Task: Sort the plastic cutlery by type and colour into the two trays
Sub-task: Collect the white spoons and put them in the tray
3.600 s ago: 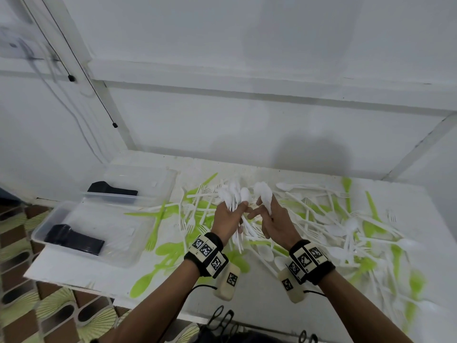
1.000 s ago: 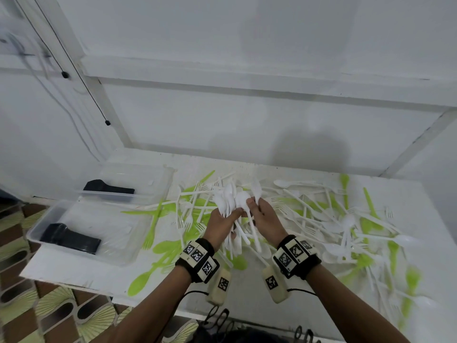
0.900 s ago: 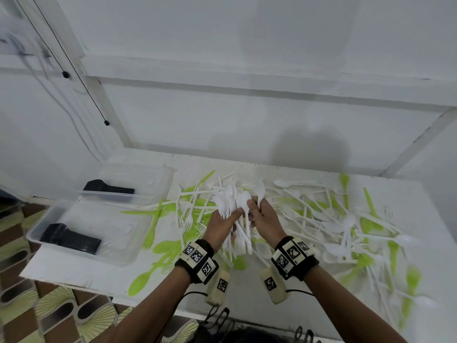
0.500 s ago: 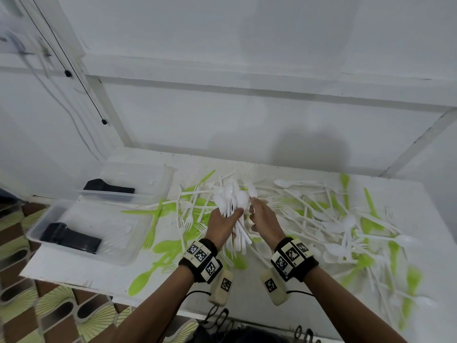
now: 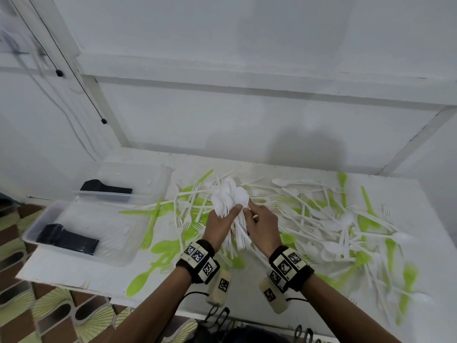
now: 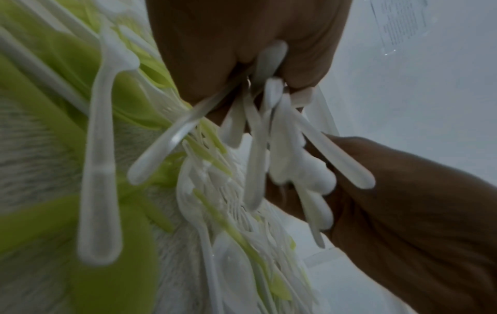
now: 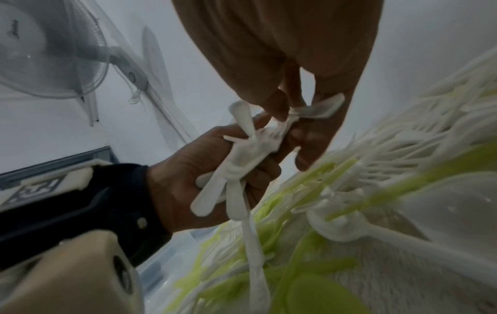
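Note:
My left hand (image 5: 228, 214) grips a bundle of white spoons (image 5: 230, 196) by the handles above the table's middle, bowls fanned upward. The handles (image 6: 269, 138) hang below its fist in the left wrist view. My right hand (image 5: 251, 210) is against the bundle from the right, thumb and fingers pinching a white spoon (image 7: 320, 109) at the bundle's neck. Loose white and green cutlery (image 5: 321, 219) litters the table. Two clear trays stand at the left: the near tray (image 5: 118, 243) and the far tray (image 5: 148, 174).
Each tray holds a stack of black cutlery, one in the near tray (image 5: 66, 240) and one in the far tray (image 5: 106, 188). Green spoons (image 5: 138, 283) lie near the table's front edge. A white wall rises behind the table. A fan (image 7: 48, 53) stands at the left.
The right hand has brought its raised spoon down into the left hand's bundle and now pinches at the neck. Both hands stay together over the table's middle.

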